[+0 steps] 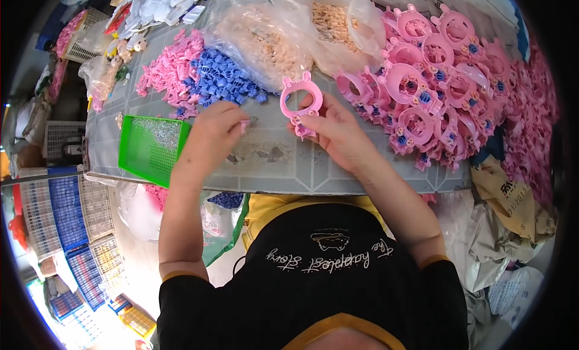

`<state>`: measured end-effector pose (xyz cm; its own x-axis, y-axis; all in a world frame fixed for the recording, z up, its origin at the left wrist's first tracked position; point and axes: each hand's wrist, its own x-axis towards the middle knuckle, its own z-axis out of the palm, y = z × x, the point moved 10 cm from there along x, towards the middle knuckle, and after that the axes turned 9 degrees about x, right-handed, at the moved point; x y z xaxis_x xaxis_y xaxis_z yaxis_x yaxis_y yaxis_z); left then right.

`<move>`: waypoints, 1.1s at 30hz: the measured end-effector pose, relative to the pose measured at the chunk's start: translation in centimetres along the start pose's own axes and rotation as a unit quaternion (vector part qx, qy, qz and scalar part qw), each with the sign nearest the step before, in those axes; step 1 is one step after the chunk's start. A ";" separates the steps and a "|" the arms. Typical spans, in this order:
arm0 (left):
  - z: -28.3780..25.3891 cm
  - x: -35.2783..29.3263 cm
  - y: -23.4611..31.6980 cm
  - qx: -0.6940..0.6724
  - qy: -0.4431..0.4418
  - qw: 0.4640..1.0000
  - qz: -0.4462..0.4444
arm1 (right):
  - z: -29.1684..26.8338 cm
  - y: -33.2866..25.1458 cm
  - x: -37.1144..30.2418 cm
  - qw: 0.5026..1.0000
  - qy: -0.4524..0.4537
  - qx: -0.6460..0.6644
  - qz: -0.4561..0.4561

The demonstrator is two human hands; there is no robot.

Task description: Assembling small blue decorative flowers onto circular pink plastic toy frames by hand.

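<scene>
In my right hand [341, 133] is a pink plastic ring-shaped frame with two small ears [318, 92], held upright by its lower end between thumb and fingers. Small flower-like details sit on the part below the ring. My left hand [211, 136] is closed in a pinch on a small pink plastic piece [244, 126], a short way left of the frame. Just beyond the left hand lie a heap of blue plastic pieces [222, 75] and a heap of pink plastic pieces [172, 63]. A green basket [125, 139] holding tiny silvery parts stands beside my left wrist.
A large pile of similar pink eared frames [416, 85] covers the table's right side. Clear plastic bags of beige pieces [335, 24] lie at the back. White pieces [163, 9] are heaped at the far left. Crates [66, 211] stand on the floor at left.
</scene>
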<state>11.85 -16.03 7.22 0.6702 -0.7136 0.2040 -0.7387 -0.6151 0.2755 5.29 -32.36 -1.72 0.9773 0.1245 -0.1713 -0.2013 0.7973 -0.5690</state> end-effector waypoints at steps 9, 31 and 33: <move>4.2 -1.5 -0.5 -0.066 0.015 0.983 -0.168 | -0.2 -0.1 -0.2 0.991 0.004 -0.131 -0.034; -0.8 -1.4 4.1 -0.334 0.074 0.933 -0.109 | 7.4 -3.1 -7.3 0.657 -0.200 -0.520 -0.508; -0.9 -1.4 4.2 -0.342 0.071 0.930 -0.111 | 7.9 -2.9 -7.5 0.649 -0.211 -0.530 -0.504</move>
<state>7.90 -17.28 8.94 0.8399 -0.5122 0.1793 -0.3950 -0.3503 0.8493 -0.97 -30.97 7.58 0.5330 0.1839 0.8259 0.8406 -0.2260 -0.4922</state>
